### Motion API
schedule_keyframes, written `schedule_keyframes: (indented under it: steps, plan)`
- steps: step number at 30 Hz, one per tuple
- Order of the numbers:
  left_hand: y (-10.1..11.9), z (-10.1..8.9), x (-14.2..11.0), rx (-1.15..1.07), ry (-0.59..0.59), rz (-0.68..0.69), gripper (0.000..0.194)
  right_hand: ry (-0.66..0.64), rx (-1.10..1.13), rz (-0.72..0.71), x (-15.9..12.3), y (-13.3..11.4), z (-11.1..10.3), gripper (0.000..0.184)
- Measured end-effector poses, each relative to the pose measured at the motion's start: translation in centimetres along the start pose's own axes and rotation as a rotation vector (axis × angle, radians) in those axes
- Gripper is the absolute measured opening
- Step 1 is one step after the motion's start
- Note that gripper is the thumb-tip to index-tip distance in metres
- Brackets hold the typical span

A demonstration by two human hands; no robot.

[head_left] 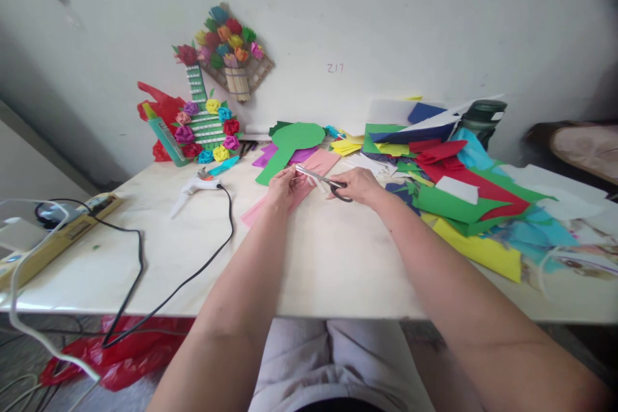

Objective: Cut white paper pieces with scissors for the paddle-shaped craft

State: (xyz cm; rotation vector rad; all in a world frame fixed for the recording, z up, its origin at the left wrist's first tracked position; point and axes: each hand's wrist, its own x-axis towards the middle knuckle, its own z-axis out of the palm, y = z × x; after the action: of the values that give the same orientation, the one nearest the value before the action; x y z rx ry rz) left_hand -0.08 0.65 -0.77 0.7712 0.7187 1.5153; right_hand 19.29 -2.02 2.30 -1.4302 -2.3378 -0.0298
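My right hand (360,185) grips a pair of scissors (316,174) with dark handles, its blades pointing left toward my other hand. Close by, my left hand (284,187) is closed in a pinch on a small white piece of paper, which the blade tips meet. Thin white strips (317,187) show near the blades. Beneath both hands lie pink paper sheets (255,209). A green paper shape (298,140) with a round end and a long stem lies just behind my left hand, over some purple paper (264,156).
Coloured paper sheets (454,206) pile up at the right, beside a dark bottle (483,119). At left are a white glue gun (200,185) with a black cable, a green glue bottle (167,138), a flower-decorated guitar shape (207,125) and a power strip (62,232).
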Motion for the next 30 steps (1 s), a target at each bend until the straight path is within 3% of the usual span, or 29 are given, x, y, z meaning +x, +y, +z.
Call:
schedule_keyframes:
  steps: [8, 30]
  plan:
    - [-0.02, 0.62, -0.49, 0.037, -0.001, -0.019, 0.009, 0.009, -0.077, -0.028, -0.11, 0.02, 0.12, 0.039]
    - [0.04, 0.49, -0.38, 0.004, -0.003, -0.019, 0.01, 0.037, -0.027, -0.056, 0.06, -0.13, 0.63, 0.037]
